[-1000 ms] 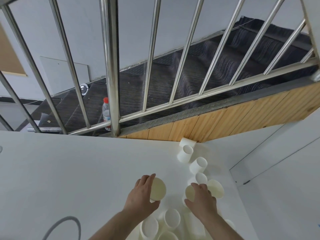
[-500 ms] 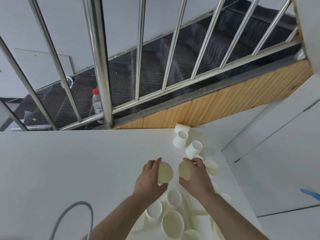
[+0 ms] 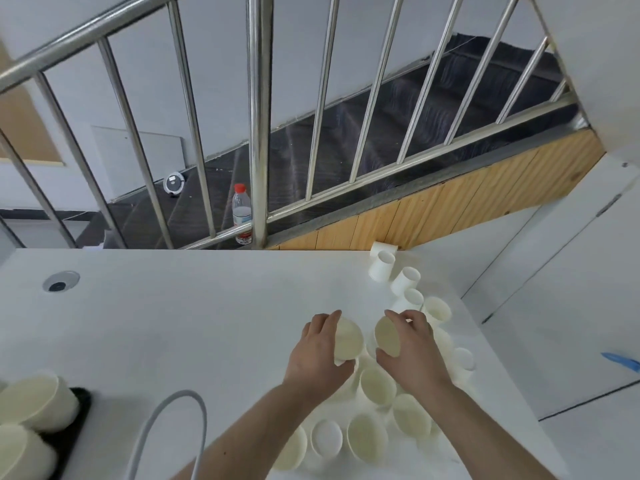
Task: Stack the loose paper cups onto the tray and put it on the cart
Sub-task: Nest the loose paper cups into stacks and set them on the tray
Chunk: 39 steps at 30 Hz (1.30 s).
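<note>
My left hand [image 3: 317, 355] grips a white paper cup [image 3: 348, 342] with its mouth turned to the right. My right hand [image 3: 412, 349] grips another paper cup [image 3: 387, 336] with its mouth facing left, close to the first. Several loose paper cups [image 3: 377, 388] lie and stand below and around my hands on the white table [image 3: 173, 323], with more cups [image 3: 382, 266] toward the far right edge. A black tray [image 3: 78, 410] at the bottom left carries two large cups [image 3: 38, 401]. The cart is not in view.
A steel railing [image 3: 258, 133] with a dark stairwell stands behind the table's far edge. A water bottle [image 3: 241, 213] stands beyond the railing. A grey cable [image 3: 166, 420] loops over the table near my left arm. A round grommet [image 3: 60, 281] sits at the left.
Both hands lifted their cups off the table and brought them together, mouths facing each other. The view shifted so the tray came into sight at the bottom left.
</note>
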{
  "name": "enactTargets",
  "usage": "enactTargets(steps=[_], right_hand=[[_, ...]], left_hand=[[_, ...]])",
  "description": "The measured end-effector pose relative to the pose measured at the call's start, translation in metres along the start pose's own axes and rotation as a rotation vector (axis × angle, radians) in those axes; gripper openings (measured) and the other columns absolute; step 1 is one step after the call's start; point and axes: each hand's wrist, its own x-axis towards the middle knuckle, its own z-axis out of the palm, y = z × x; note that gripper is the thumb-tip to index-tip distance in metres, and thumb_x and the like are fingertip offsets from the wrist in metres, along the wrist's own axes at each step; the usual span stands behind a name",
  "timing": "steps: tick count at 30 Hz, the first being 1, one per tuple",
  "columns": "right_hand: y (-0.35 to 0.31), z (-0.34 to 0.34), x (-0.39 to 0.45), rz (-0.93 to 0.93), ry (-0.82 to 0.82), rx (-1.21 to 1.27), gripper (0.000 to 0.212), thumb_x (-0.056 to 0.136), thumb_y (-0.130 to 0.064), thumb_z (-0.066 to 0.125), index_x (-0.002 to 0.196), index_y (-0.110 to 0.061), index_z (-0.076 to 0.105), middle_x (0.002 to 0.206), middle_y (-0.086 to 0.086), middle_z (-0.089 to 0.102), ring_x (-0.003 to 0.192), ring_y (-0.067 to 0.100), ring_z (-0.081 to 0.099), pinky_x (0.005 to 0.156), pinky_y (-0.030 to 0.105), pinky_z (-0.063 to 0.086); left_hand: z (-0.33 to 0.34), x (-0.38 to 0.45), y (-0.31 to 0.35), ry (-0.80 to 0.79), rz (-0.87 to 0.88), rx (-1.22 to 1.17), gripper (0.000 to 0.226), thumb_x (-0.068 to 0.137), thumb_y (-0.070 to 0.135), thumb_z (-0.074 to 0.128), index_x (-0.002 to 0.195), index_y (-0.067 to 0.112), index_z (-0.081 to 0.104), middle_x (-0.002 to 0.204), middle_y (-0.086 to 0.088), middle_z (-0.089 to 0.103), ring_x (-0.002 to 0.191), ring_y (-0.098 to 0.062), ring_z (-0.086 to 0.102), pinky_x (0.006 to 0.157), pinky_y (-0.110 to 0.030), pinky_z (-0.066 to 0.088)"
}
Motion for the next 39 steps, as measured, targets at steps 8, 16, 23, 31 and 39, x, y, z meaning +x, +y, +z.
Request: enactTargets(steps=[8,16,23,31,39], right_hand=[[-0.064,0.015,-0.087,-0.057,0.013,0.041,0.07,0.082,-0.029,0.069,0.145,-0.025,0.038,0.135,-0.003,0.037,0.128,0.019,0.033,0.102,0.027,0.039],[-0.143,0.038,-0.135,-0.159,-0.049,0.073,0.07,0.082,-0.029,0.07,0.145,-0.025,0.04,0.133,-0.005,0.037,0.128,0.017,0.034,0.097,0.024,0.04],[-0.235,0.074,-0.155,-0.268,-0.122,0.091,0.069,0.084,-0.028,0.067,0.146,-0.026,0.037,0.135,-0.008,0.032,0.13,0.012,0.028,0.094,0.023,0.043],[-0.371,0.138,-0.167,-0.333,-0.218,0.099,0.067,0.084,-0.029,0.067,0.145,-0.026,0.037,0.137,-0.007,0.032,0.13,0.014,0.029,0.095,0.025,0.043],[-0.481,0.196,-0.168,-0.422,-0.291,0.116,0.068,0.084,-0.024,0.065,0.145,-0.026,0.035,0.139,-0.005,0.03,0.132,0.015,0.028,0.099,0.028,0.042]], left_hand=[[-0.055,-0.108,-0.019,0.051,-0.035,0.006,0.078,0.082,0.032,0.063,0.148,0.025,0.022,0.142,0.009,0.033,0.13,-0.012,0.034,0.096,-0.024,0.041],[-0.117,-0.182,-0.059,0.133,-0.116,0.037,0.078,0.081,0.027,0.063,0.148,0.02,0.024,0.141,0.004,0.035,0.129,-0.017,0.037,0.097,-0.028,0.043],[-0.181,-0.221,-0.121,0.208,-0.198,0.066,0.076,0.082,0.025,0.062,0.147,0.02,0.024,0.138,0.004,0.031,0.12,-0.016,0.046,0.083,-0.019,0.041],[-0.278,-0.264,-0.229,0.239,-0.264,0.064,0.079,0.082,0.031,0.066,0.147,0.018,0.024,0.139,0.0,0.031,0.12,-0.018,0.046,0.088,-0.022,0.042],[-0.354,-0.292,-0.322,0.262,-0.366,0.09,0.079,0.084,0.029,0.066,0.148,0.018,0.022,0.145,0.0,0.028,0.116,-0.018,0.051,0.08,-0.021,0.042]])
